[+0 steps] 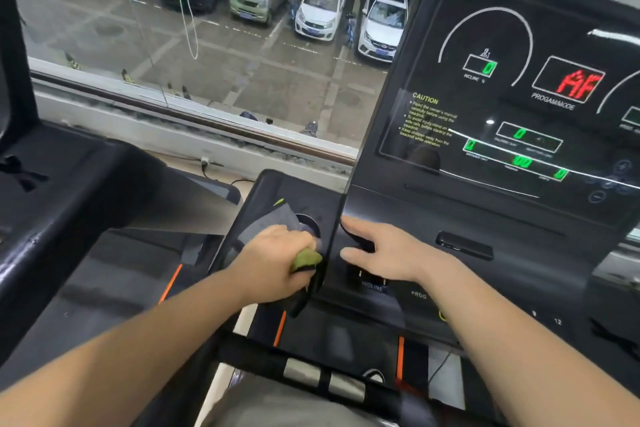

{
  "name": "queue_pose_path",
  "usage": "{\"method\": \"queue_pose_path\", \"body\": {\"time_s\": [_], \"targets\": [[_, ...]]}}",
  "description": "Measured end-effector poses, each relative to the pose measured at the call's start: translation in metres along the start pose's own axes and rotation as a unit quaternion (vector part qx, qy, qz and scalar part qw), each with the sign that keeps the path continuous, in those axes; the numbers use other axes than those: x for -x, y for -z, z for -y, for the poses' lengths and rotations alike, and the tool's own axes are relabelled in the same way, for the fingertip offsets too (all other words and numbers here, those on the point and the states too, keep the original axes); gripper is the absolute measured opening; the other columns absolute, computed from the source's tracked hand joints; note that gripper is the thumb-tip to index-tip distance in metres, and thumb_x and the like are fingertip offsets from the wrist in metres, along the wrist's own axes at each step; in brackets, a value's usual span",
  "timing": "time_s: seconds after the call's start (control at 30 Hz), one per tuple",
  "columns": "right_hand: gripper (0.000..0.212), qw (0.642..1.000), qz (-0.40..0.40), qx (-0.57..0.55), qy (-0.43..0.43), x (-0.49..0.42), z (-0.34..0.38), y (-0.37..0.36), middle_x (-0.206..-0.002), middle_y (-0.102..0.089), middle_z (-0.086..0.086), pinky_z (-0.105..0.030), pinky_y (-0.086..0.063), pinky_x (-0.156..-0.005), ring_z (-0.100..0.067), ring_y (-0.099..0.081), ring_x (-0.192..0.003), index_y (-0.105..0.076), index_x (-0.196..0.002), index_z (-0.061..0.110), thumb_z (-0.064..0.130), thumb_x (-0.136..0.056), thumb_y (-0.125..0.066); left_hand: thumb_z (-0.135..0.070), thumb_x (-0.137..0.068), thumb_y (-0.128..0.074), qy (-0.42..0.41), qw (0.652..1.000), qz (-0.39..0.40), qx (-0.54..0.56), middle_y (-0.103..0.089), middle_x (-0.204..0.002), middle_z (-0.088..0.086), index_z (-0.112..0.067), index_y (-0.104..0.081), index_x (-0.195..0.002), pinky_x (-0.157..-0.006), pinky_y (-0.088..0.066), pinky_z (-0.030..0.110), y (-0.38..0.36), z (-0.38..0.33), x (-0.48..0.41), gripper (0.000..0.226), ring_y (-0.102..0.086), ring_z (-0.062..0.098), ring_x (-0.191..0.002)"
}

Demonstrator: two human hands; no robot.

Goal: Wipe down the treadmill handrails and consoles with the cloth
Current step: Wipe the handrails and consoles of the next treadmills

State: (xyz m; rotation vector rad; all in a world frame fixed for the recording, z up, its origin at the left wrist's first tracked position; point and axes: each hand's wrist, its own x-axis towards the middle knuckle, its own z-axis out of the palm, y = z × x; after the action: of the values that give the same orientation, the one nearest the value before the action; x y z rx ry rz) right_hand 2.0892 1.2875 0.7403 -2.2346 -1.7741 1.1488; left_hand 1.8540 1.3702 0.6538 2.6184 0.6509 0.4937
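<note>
Left hand (277,262): my fingers are curled tight around a bunch of the cloth and press it down on the tray.
Cloth (273,220): soft fabric, grey on one face and lime green on the other. A green fold bulges out at my thumb. The grey part lies spread on the tray and covers the near-left edge of the cup well.
Right hand (391,253): my fingers are straight and slightly apart, with the thumb splayed. The hand lies flat on the panel and holds nothing.
Panel (519,239): smooth, glossy black plastic below the display. It has a small raised oblong part to the right of my right hand. White labels, one reading INCLINE, sit by my wrist.
Display (502,107): flat, dark, reflective slab, tilted back. It shows green digits in boxes, red characters, white arcs and yellow CAUTION text.
Tray (277,187): black moulded wing with rounded corners, just left of the panel.
Cup well (311,224): round recess in the tray, just beyond my left knuckles.
Handrail (256,359): black bar crossing below both forearms. It carries two brushed silver plates (301,371) side by side.
Window (207,45): glass pane beyond the treadmill, with parked cars below.
</note>
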Motion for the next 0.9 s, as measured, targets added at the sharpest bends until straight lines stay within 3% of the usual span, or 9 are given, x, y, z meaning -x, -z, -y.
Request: {"method": "queue_pose_path", "body": {"time_s": [0.07, 0.13, 0.27, 0.33, 0.4, 0.53, 0.67, 0.77, 0.9], "targets": [[0.06, 1.0, 0.006, -0.024, -0.009, -0.004, -0.001, 0.005, -0.16, -0.038, 0.018, -0.029, -0.02, -0.127, 0.0, -0.035, -0.147, -0.032, -0.16, 0.031, 0.037, -0.105, -0.055, -0.044, -0.086, -0.061, 0.017, 0.996, 0.084, -0.032, -0.06, -0.081, -0.007, -0.027, -0.052, -0.094, -0.075, -0.044, 0.038, 0.011, 0.0, -0.017, 0.021, -0.061, 0.026, -0.081], [0.058, 1.0, 0.006, -0.004, -0.017, -0.007, 0.003, 0.005, -0.161, -0.037, 0.017, -0.024, -0.018, -0.125, -0.003, -0.033, -0.149, -0.031, -0.161, 0.03, 0.03, -0.106, -0.051, -0.049, -0.094, -0.051, 0.118, 0.984, 0.096, -0.096, -0.068, -0.093, -0.001, -0.024, -0.049, -0.103, -0.078, -0.041, 0.04, 0.003, -0.017, -0.043, 0.026, -0.065, 0.03, -0.09], [0.097, 0.998, 0.007, 0.05, -0.023, -0.001, 0.009, -0.006, -0.169, -0.016, 0.016, -0.032, -0.024, -0.125, -0.01, -0.023, -0.155, -0.016, -0.164, 0.035, 0.04, -0.087, -0.076, -0.048, -0.101, -0.043, 0.335, 0.927, 0.04, -0.166, -0.068, -0.105, 0.007, -0.015, -0.047, -0.114, -0.086, -0.039, 0.041, -0.035, -0.053, -0.068, 0.036, -0.066, 0.031, -0.096], [0.114, 0.996, -0.002, 0.09, -0.026, 0.006, 0.015, -0.01, -0.171, -0.008, 0.015, -0.035, -0.029, -0.123, -0.013, -0.021, -0.156, -0.01, -0.164, 0.036, 0.042, -0.078, -0.084, -0.045, -0.097, -0.047, 0.305, 0.945, -0.009, -0.12, -0.068, -0.094, 0.007, -0.015, -0.051, -0.106, -0.082, -0.041, 0.041, -0.035, -0.05, -0.051, 0.031, -0.065, 0.033, -0.087], [0.12, 0.992, -0.017, 0.122, -0.027, 0.011, 0.023, -0.013, -0.171, -0.011, 0.014, -0.038, -0.036, -0.119, -0.017, -0.028, -0.153, -0.009, -0.164, 0.036, 0.042, -0.074, -0.088, -0.04, -0.087, -0.057, 0.168, 0.983, -0.048, -0.049, -0.063, -0.083, 0.004, -0.018, -0.054, -0.094, -0.073, -0.044, 0.042, -0.022, -0.036, -0.018, 0.024, -0.063, 0.035, -0.078], [0.12, 0.988, -0.051, 0.141, -0.029, 0.015, 0.032, -0.017, -0.167, -0.024, 0.012, -0.043, -0.044, -0.111, -0.02, -0.039, -0.147, -0.013, -0.162, 0.036, 0.042, -0.071, -0.09, -0.032, -0.081, -0.069, -0.071, 0.997, 0.027, 0.006, -0.058, -0.094, -0.006, -0.022, -0.062, -0.094, -0.087, -0.043, 0.034, 0.022, 0.012, 0.015, 0.017, -0.054, 0.021, -0.09], [0.126, 0.983, -0.09, 0.162, -0.013, 0.016, 0.031, -0.018, -0.169, -0.017, 0.013, -0.041, -0.04, -0.115, -0.016, -0.025, -0.153, -0.01, -0.163, 0.037, 0.044, -0.068, -0.092, -0.042, -0.085, -0.064, 0.043, 0.994, -0.007, -0.1, -0.06, -0.118, -0.001, -0.023, -0.064, -0.107, -0.115, -0.035, 0.045, 0.02, 0.02, 0.005, 0.029, -0.055, 0.024, -0.113], [0.137, 0.972, -0.102, 0.212, 0.014, 0.009, 0.029, -0.016, -0.172, 0.006, 0.012, -0.034, -0.029, -0.121, -0.012, -0.001, -0.158, -0.005, -0.165, 0.029, 0.054, -0.062, -0.092, -0.038, -0.08, -0.065, 0.146, 0.982, -0.083, -0.085, -0.065, -0.108, 0.01, -0.013, -0.067, -0.098, -0.107, -0.04, 0.054, -0.012, -0.021, 0.003, 0.031, -0.06, 0.035, -0.103], [0.139, 0.967, -0.059, 0.249, 0.021, -0.002, 0.033, -0.01, -0.171, 0.013, 0.013, -0.033, -0.026, -0.123, -0.005, 0.012, -0.156, -0.01, -0.165, 0.02, 0.057, -0.06, -0.092, -0.042, -0.076, -0.059, 0.148, 0.986, -0.037, -0.066, -0.06, -0.081, -0.001, -0.023, -0.052, -0.083, -0.093, -0.04, 0.038, -0.013, -0.04, -0.008, 0.021, -0.057, 0.028, -0.083]]}}
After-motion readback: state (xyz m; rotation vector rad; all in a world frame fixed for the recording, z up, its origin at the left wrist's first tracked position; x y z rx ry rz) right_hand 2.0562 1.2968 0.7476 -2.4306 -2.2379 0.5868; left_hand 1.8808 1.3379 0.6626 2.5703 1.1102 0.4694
